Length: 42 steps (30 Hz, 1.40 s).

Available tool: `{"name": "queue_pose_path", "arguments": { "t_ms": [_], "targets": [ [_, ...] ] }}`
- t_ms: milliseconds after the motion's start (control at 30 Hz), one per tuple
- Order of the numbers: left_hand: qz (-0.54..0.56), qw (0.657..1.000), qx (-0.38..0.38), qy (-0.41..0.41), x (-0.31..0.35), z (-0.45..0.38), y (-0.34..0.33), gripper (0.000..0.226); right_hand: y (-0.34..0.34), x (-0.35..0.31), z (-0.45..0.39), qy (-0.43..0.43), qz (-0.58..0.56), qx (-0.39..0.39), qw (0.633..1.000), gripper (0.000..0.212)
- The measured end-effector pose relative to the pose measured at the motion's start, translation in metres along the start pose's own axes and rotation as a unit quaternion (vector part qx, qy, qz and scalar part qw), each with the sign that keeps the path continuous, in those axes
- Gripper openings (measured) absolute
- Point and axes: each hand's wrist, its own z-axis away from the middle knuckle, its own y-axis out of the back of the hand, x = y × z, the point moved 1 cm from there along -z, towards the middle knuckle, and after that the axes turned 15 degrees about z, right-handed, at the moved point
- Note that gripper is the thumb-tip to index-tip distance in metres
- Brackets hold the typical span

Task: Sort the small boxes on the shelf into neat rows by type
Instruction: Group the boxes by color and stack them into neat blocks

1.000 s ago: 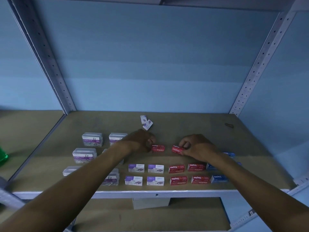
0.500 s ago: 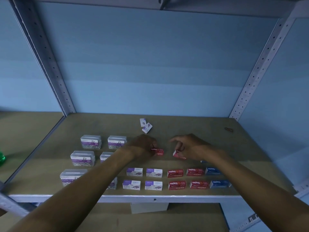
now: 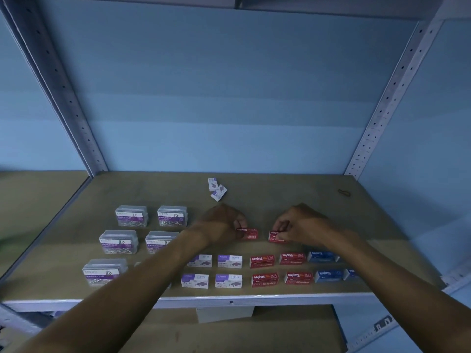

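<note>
My left hand [image 3: 225,224] pinches a red staples box [image 3: 250,233] on the brown shelf board [image 3: 280,197]. My right hand [image 3: 302,226] grips a second red staples box [image 3: 275,236] just to its right. In front of them lie two rows: white-purple boxes [image 3: 229,261], red staples boxes [image 3: 262,261] and blue staples boxes [image 3: 321,256]. Several clear paper clip cases [image 3: 131,216] stand in rows at the left. Two small white-purple boxes [image 3: 217,189] lie askew further back.
Perforated metal uprights [image 3: 382,110] rise at both back corners. A small dark loop [image 3: 344,192] lies at the back right. The shelf's white front edge [image 3: 229,300] runs across, with a lower board and a white box [image 3: 225,314] beneath.
Both hands have stayed on their red boxes, which now sit side by side in a third row; the right hand's fingers have closed down on its box.
</note>
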Motion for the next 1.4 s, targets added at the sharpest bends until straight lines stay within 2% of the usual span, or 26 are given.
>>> {"name": "queue_pose_path", "arguments": {
  "t_ms": [267, 433, 567, 733, 800, 900, 1000, 1067, 1133, 1333, 1400],
  "targets": [
    [-0.043, 0.997, -0.019, -0.063, 0.019, -0.004, -0.024, 0.016, -0.002, 0.009, 0.016, 0.018, 0.046, 0.005, 0.999, 0.015],
    [-0.036, 0.997, -0.033, -0.065, 0.019, -0.001, -0.025, 0.021, 0.004, 0.008, 0.017, 0.005, 0.019, -0.004, 1.000, 0.014],
    [0.008, 0.999, 0.018, -0.034, 0.022, 0.002, -0.003, 0.029, 0.011, -0.001, 0.010, -0.004, -0.014, 0.017, 1.000, 0.018],
    [-0.083, 0.986, 0.101, -0.106, -0.009, -0.017, 0.057, 0.036, 0.013, -0.030, -0.016, 0.056, 0.039, 0.042, 0.997, 0.032],
    [-0.093, 0.986, 0.117, -0.071, -0.020, -0.028, 0.080, 0.043, 0.012, -0.045, -0.032, 0.083, 0.052, 0.061, 0.993, 0.040],
    [-0.118, 0.987, 0.106, 0.027, -0.033, -0.040, 0.100, 0.036, 0.011, -0.069, -0.064, 0.099, 0.072, 0.089, 0.989, 0.053],
    [-0.151, 0.982, 0.080, 0.076, -0.046, -0.050, 0.100, 0.054, 0.005, -0.091, -0.092, 0.097, 0.102, 0.113, 0.984, 0.065],
    [-0.162, 0.982, 0.054, 0.083, -0.059, -0.058, 0.095, 0.059, -0.001, -0.101, -0.104, 0.098, 0.121, 0.126, 0.980, 0.069],
    [-0.182, 0.980, 0.024, 0.072, -0.068, -0.066, 0.091, 0.054, -0.007, -0.106, -0.112, 0.100, 0.143, 0.131, 0.976, 0.069],
    [-0.217, 0.972, -0.017, 0.087, -0.073, -0.074, 0.088, 0.045, -0.016, -0.107, -0.121, 0.116, 0.181, 0.117, 0.970, 0.074],
    [-0.225, 0.970, -0.014, 0.086, -0.078, -0.076, 0.088, 0.049, -0.017, -0.104, -0.121, 0.120, 0.178, 0.118, 0.970, 0.077]
  ]
}}
